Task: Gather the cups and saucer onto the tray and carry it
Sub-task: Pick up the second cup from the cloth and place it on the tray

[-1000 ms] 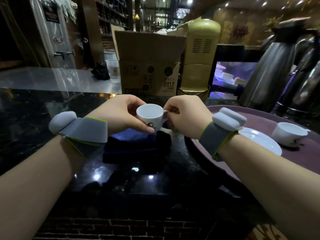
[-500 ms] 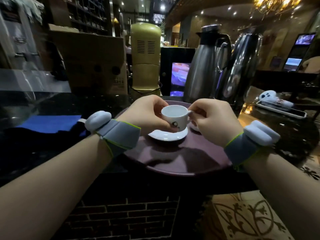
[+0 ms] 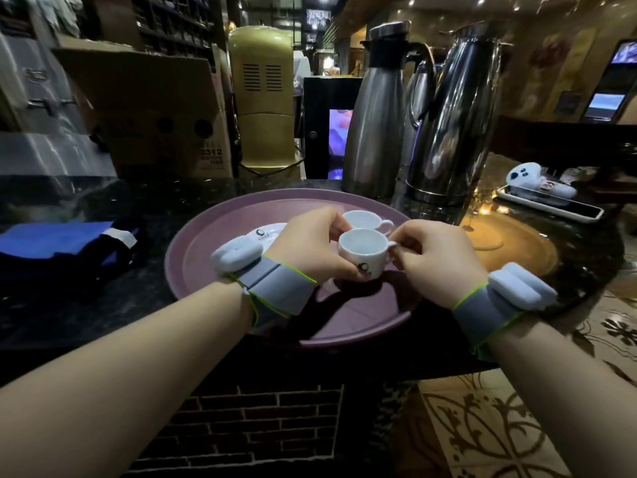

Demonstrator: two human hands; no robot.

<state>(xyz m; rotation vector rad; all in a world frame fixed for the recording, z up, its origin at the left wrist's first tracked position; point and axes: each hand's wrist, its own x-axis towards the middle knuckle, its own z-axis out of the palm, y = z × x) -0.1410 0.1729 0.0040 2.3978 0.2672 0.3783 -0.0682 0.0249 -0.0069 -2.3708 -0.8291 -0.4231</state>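
Cups (image 3: 364, 251) and saucer (image 3: 267, 232): glossy white ceramic. Tray (image 3: 193, 257): smooth matt purple plastic. Counter (image 3: 86, 305): polished dark speckled stone. Jugs (image 3: 374, 132): shiny steel. Box (image 3: 155, 112): matt cardboard. Blue cloth (image 3: 55, 238). Grey fabric wristbands (image 3: 272, 288).

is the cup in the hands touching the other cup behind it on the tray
Cannot tell. In the head view the held cup overlaps the second cup on the tray; no gap or contact shows plainly between them.

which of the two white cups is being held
The nearer cup, gripped between the left hand and the right hand above the tray. The other cup sits behind it, untouched.
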